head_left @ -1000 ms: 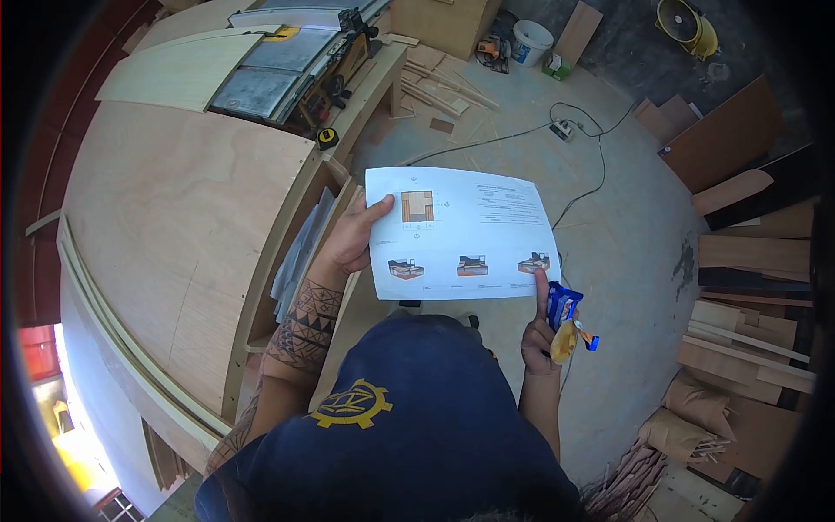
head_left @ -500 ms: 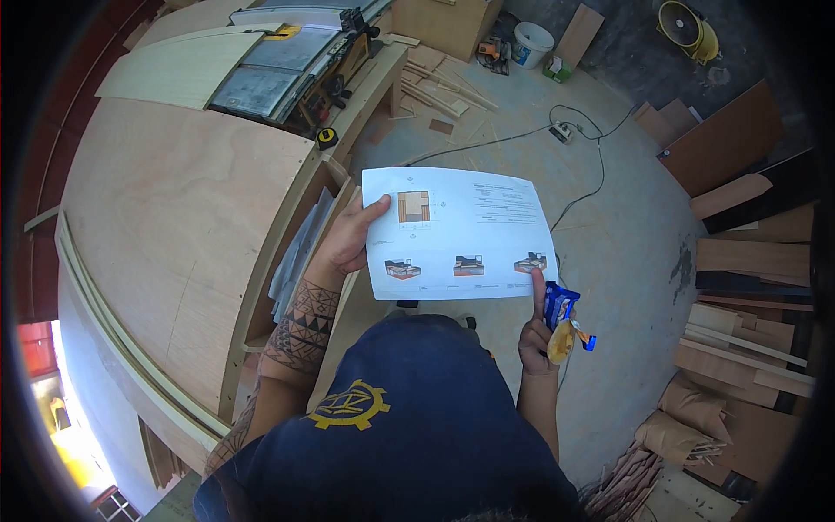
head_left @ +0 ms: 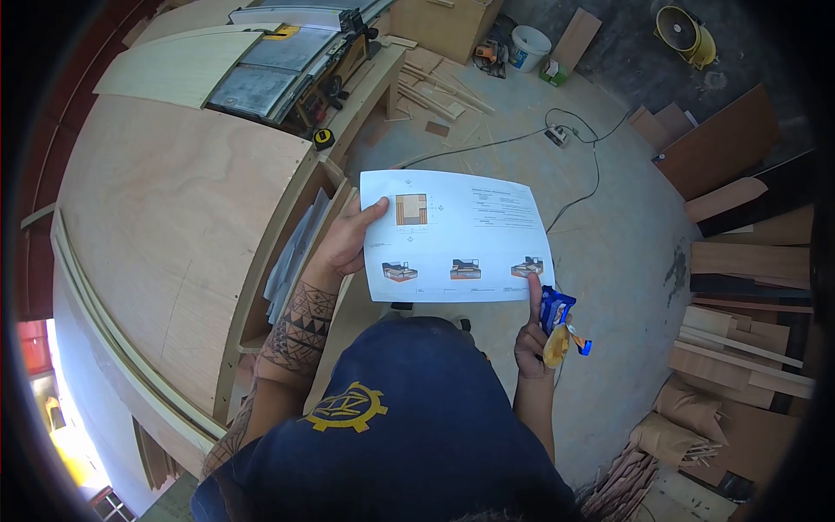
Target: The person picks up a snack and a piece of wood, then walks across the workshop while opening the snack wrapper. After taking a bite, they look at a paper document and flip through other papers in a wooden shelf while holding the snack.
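Note:
A printed sheet of paper (head_left: 452, 239) is held out in front of my body, with a square plan drawing, some text and three small coloured pictures of furniture on it. My left hand (head_left: 352, 235) is closed on its left edge, thumb on top. At the lower right corner, my right hand (head_left: 532, 339) has its index finger stretched up against the rightmost picture. The other fingers of that hand are curled round a torn blue snack packet (head_left: 557, 309), beside which a yellowish piece shows; what exactly that piece is, I cannot make out.
To the left stands a wooden workbench (head_left: 183, 200) with a table saw (head_left: 274, 70) and a tape measure (head_left: 323, 138). A power cable (head_left: 487, 142) crosses the floor. Boards (head_left: 739, 261) lean along the right side. A white bucket (head_left: 529, 48) and a yellow fan (head_left: 687, 36) are farther back.
The view has shifted very slightly. Both hands, the sheet and the blue packet keep nearly the same positions, with the right index finger still on the rightmost picture.

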